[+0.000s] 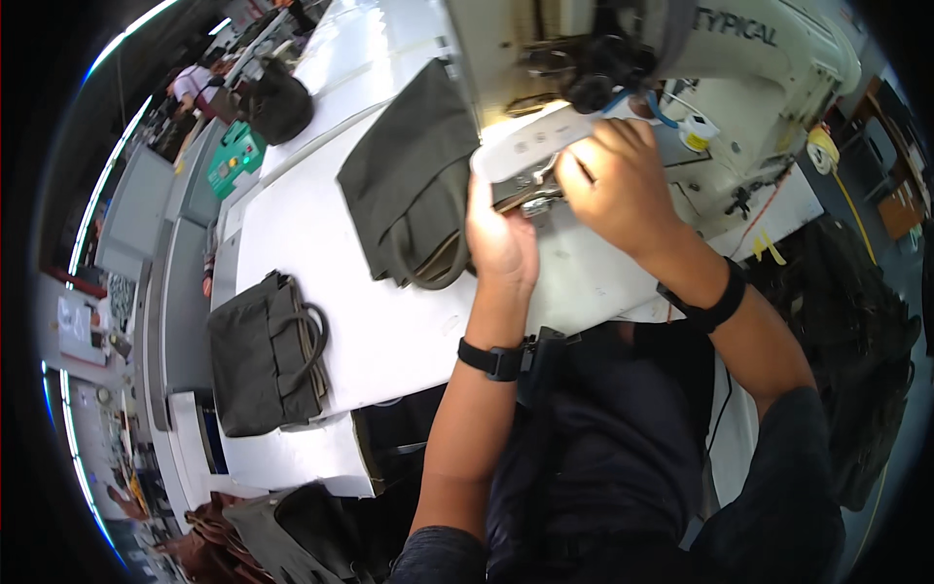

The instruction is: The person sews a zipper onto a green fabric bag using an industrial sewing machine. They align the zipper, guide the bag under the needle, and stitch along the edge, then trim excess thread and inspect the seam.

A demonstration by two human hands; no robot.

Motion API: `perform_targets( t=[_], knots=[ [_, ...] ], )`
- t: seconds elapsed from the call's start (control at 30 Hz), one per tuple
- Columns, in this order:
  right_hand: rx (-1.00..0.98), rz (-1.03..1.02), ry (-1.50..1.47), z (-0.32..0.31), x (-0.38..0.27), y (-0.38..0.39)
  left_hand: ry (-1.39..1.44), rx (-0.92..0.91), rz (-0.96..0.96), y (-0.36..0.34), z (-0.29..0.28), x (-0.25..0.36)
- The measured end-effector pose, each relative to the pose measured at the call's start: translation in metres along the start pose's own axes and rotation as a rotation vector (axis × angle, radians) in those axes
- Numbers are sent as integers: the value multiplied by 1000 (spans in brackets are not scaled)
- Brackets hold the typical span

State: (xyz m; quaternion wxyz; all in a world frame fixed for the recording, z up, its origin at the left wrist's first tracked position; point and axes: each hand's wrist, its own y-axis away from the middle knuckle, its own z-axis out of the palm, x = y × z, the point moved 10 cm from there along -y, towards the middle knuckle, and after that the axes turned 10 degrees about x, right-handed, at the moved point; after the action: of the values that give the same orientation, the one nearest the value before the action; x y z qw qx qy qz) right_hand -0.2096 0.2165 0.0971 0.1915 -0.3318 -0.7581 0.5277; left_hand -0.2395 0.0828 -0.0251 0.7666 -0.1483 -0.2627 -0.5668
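My left hand (499, 238) is palm up at the sewing machine (769, 58), its fingers partly hidden, closed around a small dark piece with metal fittings (535, 198). Bent over that piece from the right, my right hand (615, 180) has its fingers curled, and what they pinch is hidden. A white oblong part with a rounded end (533, 144) lies just above both hands; whether it belongs to the machine I cannot tell. Left of my left hand, a dark grey-green bag (413, 175) rests on the white table (389, 336), its looped handles toward me.
A second dark bag (263, 360) sits at the table's left edge. Beyond are a green box (235, 161) and a black bag (277, 102). Dark bags (846, 360) are piled at right, grey and brown bags (277, 530) lower left. A person (197, 86) is far back.
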Motion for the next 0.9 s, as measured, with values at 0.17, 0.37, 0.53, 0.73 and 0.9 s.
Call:
perform_targets(
  t=[0.17, 0.37, 0.53, 0.73, 0.9],
  knots=[
    [-251, 11, 2, 36, 28, 3, -18, -77, -77, -3, 8, -7],
    [-1053, 142, -3, 95, 51, 16, -43, -128, -114, -6, -3, -3],
    [-944, 417, -344, 90, 41, 7, -35, -141, -112, -3, 0, -1],
    [-479, 566, -319, 95, 56, 15, -110, -107, -56, -6, 0, 5],
    [-57, 423, -32, 51, 27, 8, -381, 48, 31, 17, -13, 16]
  ],
)
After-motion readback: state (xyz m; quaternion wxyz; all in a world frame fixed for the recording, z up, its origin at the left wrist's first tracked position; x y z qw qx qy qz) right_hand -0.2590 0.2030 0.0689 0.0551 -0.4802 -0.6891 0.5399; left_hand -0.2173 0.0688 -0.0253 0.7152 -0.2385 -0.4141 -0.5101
